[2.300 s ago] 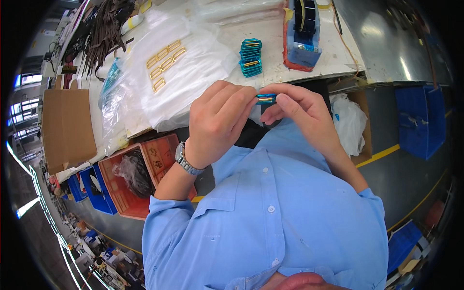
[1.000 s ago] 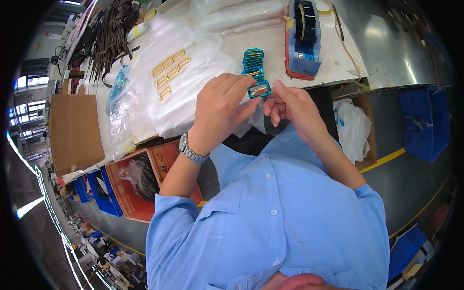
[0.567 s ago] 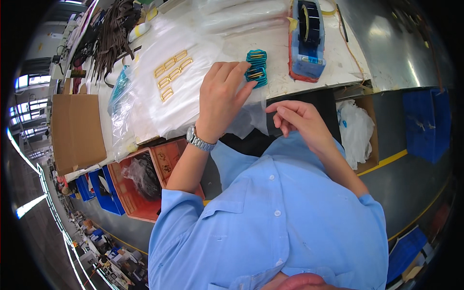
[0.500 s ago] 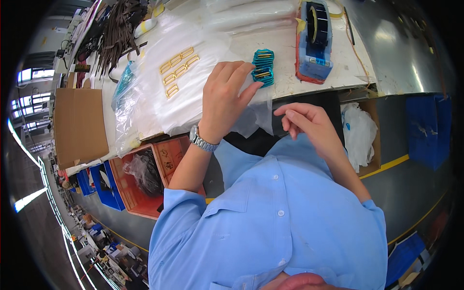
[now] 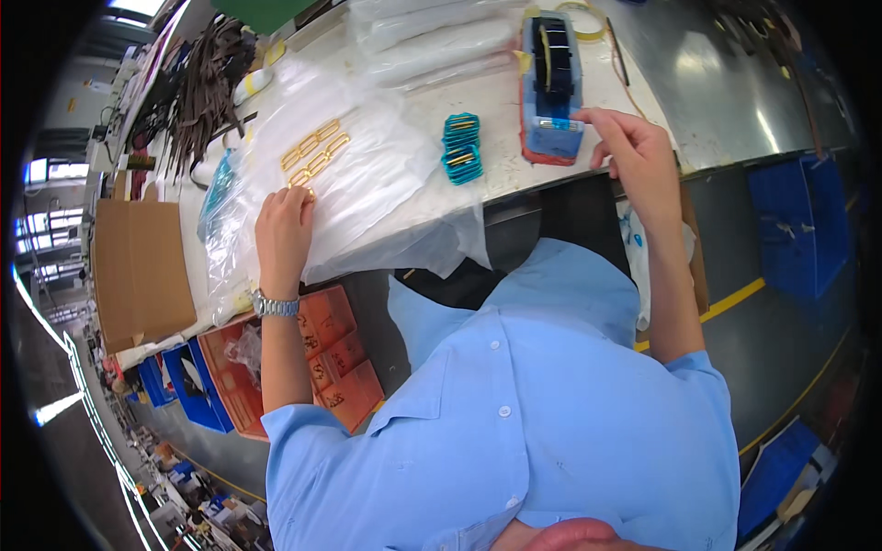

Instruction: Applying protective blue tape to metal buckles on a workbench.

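My left hand (image 5: 283, 227) is closed at the near end of the gold buckles, and a bit of one gold buckle (image 5: 310, 194) shows at its fingertips. Beyond it, rectangular gold slide buckles (image 5: 315, 158) lie in two slanting rows on a translucent plastic sheet (image 5: 386, 174). My right hand (image 5: 640, 151) reaches to the front of a blue and red tape dispenser (image 5: 557, 140). Its index finger is stretched to the dispenser's front edge, with the other fingers loosely bent; I see no tape between them. Between my hands stand two stacks of buckles in teal wrapping (image 5: 462, 151).
Clear plastic-wrapped rolls (image 5: 441, 41) lie along the back of the table. Brown straps (image 5: 213, 83) are heaped at the far left, behind a cardboard sheet (image 5: 142, 271). Orange crates (image 5: 342, 358) stand below the table's front edge, and a blue bin (image 5: 801, 230) stands at right.
My left hand has moved from beside the teal-wrapped stacks leftward to the nearest gold buckle. My right hand has risen from in front of my body to the tape dispenser. The view has shifted slightly.
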### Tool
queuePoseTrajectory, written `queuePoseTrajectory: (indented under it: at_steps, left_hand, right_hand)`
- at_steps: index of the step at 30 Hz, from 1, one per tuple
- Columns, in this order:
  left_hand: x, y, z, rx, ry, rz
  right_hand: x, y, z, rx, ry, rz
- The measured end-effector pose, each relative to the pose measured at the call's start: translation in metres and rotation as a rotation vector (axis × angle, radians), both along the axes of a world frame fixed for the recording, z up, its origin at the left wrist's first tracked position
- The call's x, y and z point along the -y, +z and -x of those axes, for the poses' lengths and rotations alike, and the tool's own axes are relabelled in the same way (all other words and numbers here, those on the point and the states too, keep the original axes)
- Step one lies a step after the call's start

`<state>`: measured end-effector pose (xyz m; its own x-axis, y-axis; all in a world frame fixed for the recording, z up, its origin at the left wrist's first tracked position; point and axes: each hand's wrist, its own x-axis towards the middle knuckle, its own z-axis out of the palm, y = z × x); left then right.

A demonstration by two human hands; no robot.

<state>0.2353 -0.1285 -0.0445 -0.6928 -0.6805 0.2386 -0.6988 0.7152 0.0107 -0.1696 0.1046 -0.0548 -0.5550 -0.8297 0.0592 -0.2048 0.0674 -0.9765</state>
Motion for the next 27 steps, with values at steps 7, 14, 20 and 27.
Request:
queuePoseTrajectory:
  at_steps: [7, 14, 20, 27]
  left_hand:
    - [0.014, -0.005, 0.001, -0.056, 0.015, -0.034]
    - [-0.017, 0.027, 0.055, -0.892, 0.070, -0.774]
    - [-0.084, 0.036, 0.131, -1.087, -0.130, -1.476]
    - [-0.132, 0.058, 0.175, -0.913, -0.143, -1.559]
  right_hand:
    - [0.016, -0.001, -0.007, 0.175, 0.011, -0.012]
    - [0.025, -0.010, -0.010, 0.319, -0.051, 0.056]
    - [0.011, 0.023, -0.031, 0.396, -0.046, 0.161]
    - [-0.044, 0.008, -0.083, 0.559, 0.069, 0.048]
